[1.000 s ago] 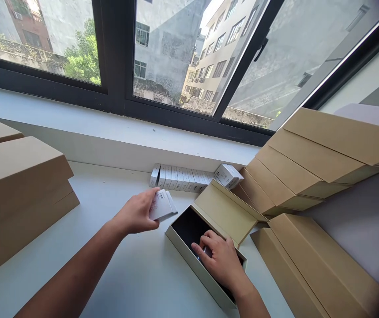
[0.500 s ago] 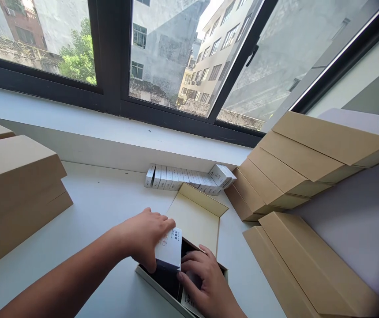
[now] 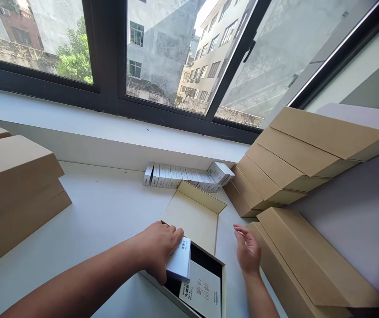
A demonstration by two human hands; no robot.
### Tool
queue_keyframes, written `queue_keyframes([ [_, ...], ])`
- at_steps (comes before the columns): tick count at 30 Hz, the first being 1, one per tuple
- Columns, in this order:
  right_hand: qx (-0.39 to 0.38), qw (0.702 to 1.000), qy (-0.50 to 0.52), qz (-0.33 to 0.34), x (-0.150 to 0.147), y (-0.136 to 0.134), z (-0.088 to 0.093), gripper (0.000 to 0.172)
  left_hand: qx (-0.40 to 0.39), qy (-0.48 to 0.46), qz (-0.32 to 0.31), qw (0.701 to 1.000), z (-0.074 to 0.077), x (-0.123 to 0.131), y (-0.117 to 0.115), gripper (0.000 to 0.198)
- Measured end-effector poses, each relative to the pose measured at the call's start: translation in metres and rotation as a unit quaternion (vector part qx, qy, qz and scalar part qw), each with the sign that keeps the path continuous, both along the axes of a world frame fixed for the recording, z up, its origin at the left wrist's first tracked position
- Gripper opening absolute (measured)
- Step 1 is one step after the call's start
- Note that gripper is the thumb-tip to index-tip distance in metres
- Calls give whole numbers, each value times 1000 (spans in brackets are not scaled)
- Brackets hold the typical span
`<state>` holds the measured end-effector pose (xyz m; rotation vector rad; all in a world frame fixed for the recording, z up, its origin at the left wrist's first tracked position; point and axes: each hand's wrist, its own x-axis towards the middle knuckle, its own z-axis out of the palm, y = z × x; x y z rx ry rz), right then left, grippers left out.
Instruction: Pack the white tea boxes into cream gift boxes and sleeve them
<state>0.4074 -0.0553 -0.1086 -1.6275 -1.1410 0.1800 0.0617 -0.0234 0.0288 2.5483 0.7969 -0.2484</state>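
My left hand (image 3: 158, 249) grips a small white box (image 3: 179, 264) and holds it over the open kraft gift box (image 3: 224, 282), whose inside is black. Another white box with printed text (image 3: 201, 292) lies flat in that black interior. The gift box's lid (image 3: 194, 216) stands open behind it. My right hand (image 3: 248, 249) hovers to the right of the gift box, fingers spread and holding nothing, close to a kraft box (image 3: 295, 260) lying on the table.
A row of several small white boxes (image 3: 182, 176) lies against the window ledge. Stacks of kraft boxes lean at the right (image 3: 295, 159) and sit at the left (image 3: 13, 185). The white table (image 3: 99, 207) runs under a black-framed window (image 3: 110, 53).
My right hand has left the gift box and moved out to its right, uncovering a white box lying inside. My left hand has lowered its white box toward the gift box.
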Motion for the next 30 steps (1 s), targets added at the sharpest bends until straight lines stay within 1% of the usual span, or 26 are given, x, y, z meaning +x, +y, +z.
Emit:
queue_keyframes([
  [2, -30, 999, -18, -10, 0, 14, -17, 37, 19, 18, 4, 1000, 0, -1, -1, 63],
  [4, -61, 997, -45, 11, -3, 19, -24, 35, 48, 42, 8, 998, -4, -2, -3, 64],
  [6, -88, 992, -85, 38, -7, 19, -23, 32, 67, 81, 16, 994, -13, 1, -5, 74],
  [8, -109, 984, -130, 61, -12, 16, -19, 29, 64, 111, 35, 991, -28, 6, -5, 87],
  [10, -127, 974, -174, 76, -17, 13, -15, 26, 45, 112, 70, 990, -42, 9, -5, 95],
  [11, -134, 969, -192, 80, -20, 12, -14, 25, 35, 102, 83, 991, -46, 9, -4, 96],
  [13, -147, 961, -218, 83, -23, 11, -13, 26, 15, 76, 87, 993, -46, 4, -4, 100],
  [15, -155, 956, -234, 82, -24, 11, -15, 27, -10, 50, 73, 996, -38, -5, -6, 105],
  [16, -159, 954, -240, 80, -23, 11, -16, 28, -24, 34, 69, 997, -32, -9, -8, 104],
  [17, -162, 953, -244, 78, -23, 12, -16, 29, -35, 16, 69, 997, -26, -13, -10, 99],
  [19, -167, 951, -249, 72, -21, 13, -18, 30, -46, -20, 69, 996, -18, -18, -15, 78],
  [21, -171, 951, -250, 66, -20, 14, -19, 31, -46, -55, 66, 995, -17, -20, -20, 52],
  [22, -173, 950, -251, 65, -20, 14, -19, 31, -46, -71, 65, 994, -19, -20, -22, 42],
  [23, -174, 950, -251, 64, -20, 14, -19, 31, -47, -85, 65, 993, -22, -20, -23, 36],
  [24, -174, 950, -251, 64, -20, 13, -19, 31, -47, -96, 66, 992, -25, -20, -23, 35],
  [25, -174, 950, -252, 64, -20, 13, -19, 32, -43, -104, 67, 991, -29, -20, -23, 39],
  [27, -173, 950, -253, 64, -20, 12, -19, 33, -29, -115, 67, 991, -35, -20, -23, 51],
  [30, -171, 950, -253, 67, -19, 12, -19, 33, -2, -121, 66, 990, -43, -17, -23, 62],
])
